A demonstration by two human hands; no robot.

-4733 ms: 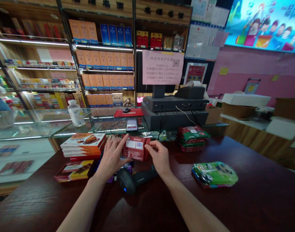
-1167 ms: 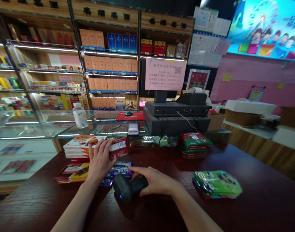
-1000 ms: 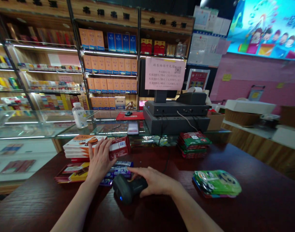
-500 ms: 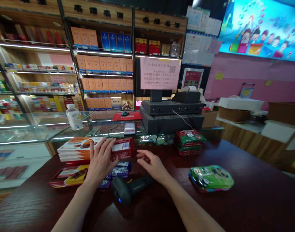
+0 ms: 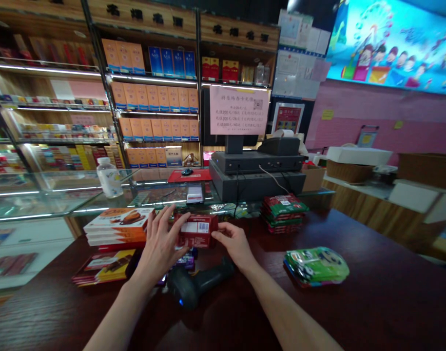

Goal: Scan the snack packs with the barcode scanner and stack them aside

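Note:
A red package (image 5: pixel 196 231) with a white barcode label is held between both hands above the counter. My left hand (image 5: pixel 163 243) grips its left end, thumb below and fingers over the top. At the right end, my right hand (image 5: pixel 233 241) pinches it between thumb and fingers. Under my left hand lie purple packets (image 5: pixel 188 261), partly hidden. A black barcode scanner (image 5: pixel 197 285) with a blue light rests just in front of them. White and orange boxes (image 5: pixel 116 222) are stacked left of my left hand, with red and yellow flat packs (image 5: pixel 104 267) nearer.
Green packs (image 5: pixel 318 265) lie on the dark counter (image 5: pixel 376 292) at the right. Behind them is a stack of red and green packs (image 5: pixel 283 212). A cash register and screen (image 5: pixel 257 163) stand at the back, a white bottle (image 5: pixel 109 178) at the back left.
The red package has moved right and toward me, away from the boxes. My right hand has closed on its right end; my left hand has shifted right with it.

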